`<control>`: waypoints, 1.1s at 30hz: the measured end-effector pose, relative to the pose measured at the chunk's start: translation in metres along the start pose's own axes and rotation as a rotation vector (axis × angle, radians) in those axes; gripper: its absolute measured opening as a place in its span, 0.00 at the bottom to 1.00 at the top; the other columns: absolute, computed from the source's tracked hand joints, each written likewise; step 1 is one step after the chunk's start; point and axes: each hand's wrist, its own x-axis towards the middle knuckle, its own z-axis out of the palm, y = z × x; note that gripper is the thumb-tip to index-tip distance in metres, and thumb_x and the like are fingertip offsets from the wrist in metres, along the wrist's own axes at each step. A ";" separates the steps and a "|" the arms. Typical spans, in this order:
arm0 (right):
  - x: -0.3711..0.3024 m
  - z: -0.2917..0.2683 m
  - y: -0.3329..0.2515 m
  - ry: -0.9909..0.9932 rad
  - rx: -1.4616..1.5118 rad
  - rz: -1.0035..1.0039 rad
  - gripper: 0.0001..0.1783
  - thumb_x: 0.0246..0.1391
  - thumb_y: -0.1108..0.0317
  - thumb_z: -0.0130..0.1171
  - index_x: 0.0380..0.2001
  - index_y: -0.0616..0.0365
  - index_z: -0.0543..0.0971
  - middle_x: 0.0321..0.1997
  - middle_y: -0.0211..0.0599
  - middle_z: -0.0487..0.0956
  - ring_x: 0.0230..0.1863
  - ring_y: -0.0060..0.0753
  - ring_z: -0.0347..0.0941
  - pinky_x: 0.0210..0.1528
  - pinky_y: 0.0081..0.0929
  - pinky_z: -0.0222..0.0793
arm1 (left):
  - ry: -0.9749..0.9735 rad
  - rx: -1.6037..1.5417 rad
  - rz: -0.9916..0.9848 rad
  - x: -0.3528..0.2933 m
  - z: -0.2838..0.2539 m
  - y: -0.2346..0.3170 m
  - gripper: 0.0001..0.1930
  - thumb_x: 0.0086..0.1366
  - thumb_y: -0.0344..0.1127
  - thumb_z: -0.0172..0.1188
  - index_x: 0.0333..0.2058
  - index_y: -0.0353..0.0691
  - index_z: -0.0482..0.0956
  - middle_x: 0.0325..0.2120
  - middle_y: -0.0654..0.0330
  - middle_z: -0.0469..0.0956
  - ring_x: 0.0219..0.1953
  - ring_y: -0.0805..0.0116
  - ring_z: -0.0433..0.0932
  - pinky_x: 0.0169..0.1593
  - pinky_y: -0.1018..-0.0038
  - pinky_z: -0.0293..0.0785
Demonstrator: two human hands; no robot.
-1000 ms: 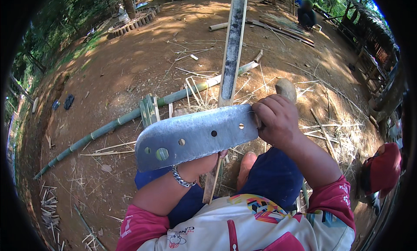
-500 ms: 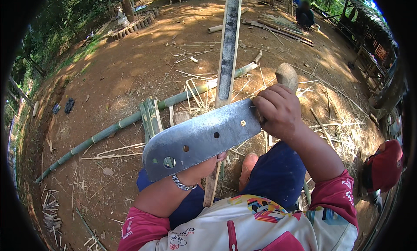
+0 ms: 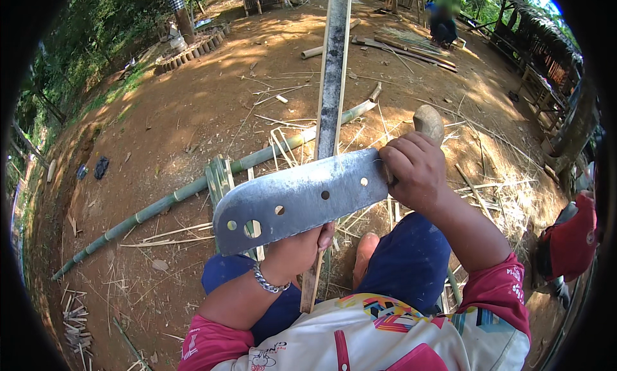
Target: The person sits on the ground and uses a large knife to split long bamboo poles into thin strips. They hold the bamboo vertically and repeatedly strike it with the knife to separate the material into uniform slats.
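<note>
My right hand is closed round the curved wooden handle of a wide machete. Its grey blade, with several round holes, lies across the split bamboo length in front of me. That bamboo stands pale and half-hollow, its dark-stained inner face showing, and runs from my lap far forward. Below the blade, my left hand is wrapped round the bamboo's near part, thumb showing. The blade hides some of that hand and a stretch of the bamboo; whether the edge touches the bamboo I cannot tell.
A long green bamboo pole lies slantwise on the dirt, with short green bamboo pieces beside it. Thin slivers litter the ground. Split lengths lie farther off, near a crouching person. A red and black item is at right.
The machete has tilted slightly, its rounded end rising a little. More of my left hand, with its thumb, now shows beneath the blade. Both grips stay the same.
</note>
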 end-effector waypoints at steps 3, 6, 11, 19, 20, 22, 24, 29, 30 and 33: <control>0.012 -0.007 0.013 0.005 -0.052 0.070 0.15 0.35 0.75 0.64 0.32 0.53 0.78 0.32 0.33 0.80 0.36 0.40 0.78 0.40 0.37 0.73 | 0.030 -0.193 -0.110 0.005 0.009 0.012 0.09 0.78 0.37 0.49 0.47 0.38 0.71 0.26 0.63 0.70 0.22 0.78 0.66 0.25 0.79 0.65; 0.018 -0.011 0.029 0.039 -0.132 0.088 0.15 0.35 0.76 0.63 0.33 0.53 0.78 0.33 0.33 0.79 0.37 0.41 0.78 0.40 0.38 0.73 | 0.023 -0.215 -0.091 0.007 0.016 0.025 0.16 0.78 0.38 0.49 0.59 0.38 0.67 0.26 0.64 0.69 0.21 0.79 0.65 0.25 0.81 0.64; 0.028 -0.019 0.058 0.120 -0.224 0.225 0.16 0.38 0.79 0.60 0.35 0.54 0.78 0.32 0.39 0.79 0.37 0.48 0.78 0.39 0.42 0.72 | -0.023 -0.190 -0.105 0.004 0.015 0.017 0.22 0.78 0.39 0.49 0.66 0.40 0.61 0.25 0.65 0.69 0.20 0.80 0.65 0.25 0.81 0.64; 0.019 -0.020 0.058 0.126 -0.231 0.333 0.16 0.38 0.79 0.63 0.35 0.54 0.78 0.33 0.40 0.80 0.35 0.51 0.76 0.37 0.42 0.71 | -0.020 -0.212 -0.097 0.004 0.012 0.019 0.22 0.78 0.39 0.50 0.65 0.38 0.62 0.25 0.64 0.69 0.20 0.80 0.66 0.24 0.81 0.64; 0.014 -0.021 0.051 0.100 -0.194 0.276 0.15 0.37 0.78 0.63 0.33 0.55 0.78 0.32 0.38 0.80 0.35 0.50 0.77 0.37 0.41 0.71 | -0.022 -0.216 -0.090 0.007 0.013 0.018 0.21 0.78 0.39 0.50 0.64 0.38 0.63 0.25 0.64 0.69 0.20 0.79 0.66 0.24 0.80 0.64; 0.001 -0.014 0.034 0.048 -0.109 0.214 0.14 0.37 0.77 0.63 0.32 0.55 0.78 0.31 0.37 0.80 0.35 0.46 0.78 0.38 0.40 0.71 | 0.001 -0.210 -0.094 0.007 0.013 0.018 0.17 0.78 0.39 0.49 0.59 0.38 0.66 0.25 0.65 0.70 0.20 0.80 0.66 0.24 0.80 0.65; -0.010 -0.011 0.015 -0.017 -0.034 0.173 0.14 0.36 0.76 0.64 0.31 0.54 0.78 0.31 0.35 0.79 0.35 0.41 0.78 0.38 0.39 0.72 | 0.029 -0.208 -0.114 0.008 0.015 0.017 0.11 0.79 0.38 0.47 0.50 0.38 0.71 0.24 0.67 0.70 0.20 0.81 0.65 0.24 0.80 0.65; -0.015 -0.008 -0.003 -0.007 0.026 0.039 0.11 0.39 0.72 0.65 0.31 0.52 0.78 0.31 0.32 0.80 0.35 0.37 0.79 0.39 0.36 0.74 | -0.105 -0.093 0.029 0.000 -0.009 -0.017 0.10 0.77 0.39 0.51 0.40 0.37 0.71 0.26 0.61 0.71 0.20 0.74 0.67 0.24 0.76 0.66; -0.013 -0.009 -0.001 -0.008 0.020 0.036 0.11 0.39 0.72 0.65 0.31 0.52 0.78 0.31 0.32 0.80 0.36 0.37 0.79 0.39 0.36 0.74 | -0.113 -0.207 -0.015 0.001 -0.006 -0.016 0.11 0.77 0.39 0.51 0.38 0.37 0.71 0.26 0.61 0.71 0.20 0.74 0.67 0.24 0.76 0.66; -0.004 -0.016 0.009 -0.003 -0.024 0.060 0.12 0.38 0.73 0.65 0.31 0.53 0.78 0.32 0.33 0.80 0.36 0.38 0.79 0.39 0.36 0.74 | -0.075 -0.222 -0.063 0.004 0.006 0.002 0.10 0.77 0.39 0.51 0.42 0.37 0.71 0.25 0.60 0.70 0.20 0.74 0.67 0.24 0.76 0.65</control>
